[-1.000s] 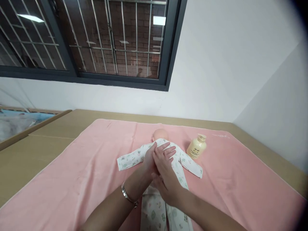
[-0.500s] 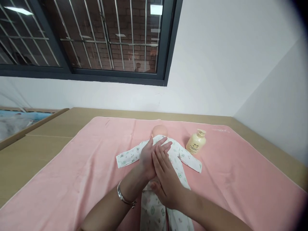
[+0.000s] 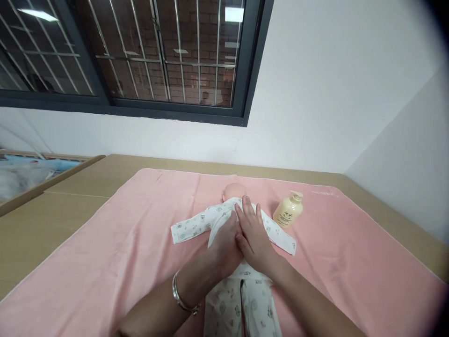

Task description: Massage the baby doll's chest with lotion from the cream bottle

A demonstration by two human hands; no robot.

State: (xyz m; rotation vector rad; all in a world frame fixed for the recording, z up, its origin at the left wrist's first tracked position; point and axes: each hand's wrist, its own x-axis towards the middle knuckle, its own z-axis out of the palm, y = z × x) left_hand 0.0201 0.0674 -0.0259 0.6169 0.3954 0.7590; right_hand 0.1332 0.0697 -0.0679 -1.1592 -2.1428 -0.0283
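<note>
My left hand (image 3: 226, 248), with a silver bangle (image 3: 178, 297) at its wrist, is pressed against my right hand (image 3: 256, 236) above the doll's chest. The right fingers are stretched out, pointing away from me. Most of the left fingers are hidden behind the right hand. No object shows between the palms. Below them a doll (image 3: 234, 191) lies on its back in a white patterned outfit (image 3: 191, 228), sleeves spread to both sides. My hands and forearms cover part of its body. A pale yellow pump bottle (image 3: 288, 210) is right of the doll's shoulder.
A pink blanket (image 3: 140, 224) with some creases is spread over the wooden table (image 3: 84, 185). Behind it are a white wall (image 3: 308, 93) and a dark-framed, barred window (image 3: 168, 114). At the far left, a wooden-edged compartment holds blue and clear plastic (image 3: 28, 175).
My hands have slid over each other: the left has drawn back and turned, its fingers now mostly hidden, while the right has moved forward and slightly right. The view has shifted slightly.
</note>
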